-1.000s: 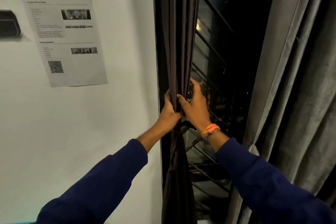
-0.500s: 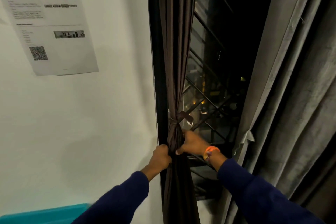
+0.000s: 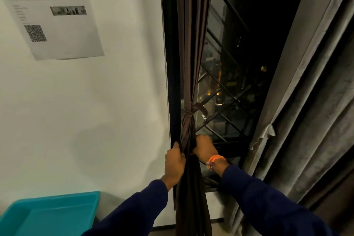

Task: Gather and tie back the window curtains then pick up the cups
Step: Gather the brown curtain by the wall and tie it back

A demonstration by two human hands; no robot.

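**Both hands clamped on the gathered curtain, below the tie**

1. Left hand (image 3: 174,163): I see it closed around the left edge of the brown curtain (image 3: 191,44). The fingers are curled into the folds, with the thumb side uppermost. The grip sits just below the tie (image 3: 189,114).

2. Right hand (image 3: 204,146): it grips the same bundle from the right, directly opposite the left hand and slightly higher. The knuckles face me, so the fingertips are hidden behind the cloth. An orange band (image 3: 216,159) circles the wrist. Both forearms wear dark blue sleeves.

3. Curtain: it hangs as one narrow bundle against the left side of the window (image 3: 229,86). The tie cinches it above the hands, and a loose tail of the tie sticks out to the right. Below the hands the cloth falls straight and runs out of the bottom of the frame.

4. Grey curtain (image 3: 306,101): it hangs at the right side, in loose folds, apart from both hands.

5. Hard to make out:
   - The sheet (image 3: 57,21) on the white wall is blurred; its text cannot be read, and its top is cut off.
   - The teal tray (image 3: 84,197) at lower left is cut by the frame edge.
   - Beyond the window bars I see only darkness and a few small lights.
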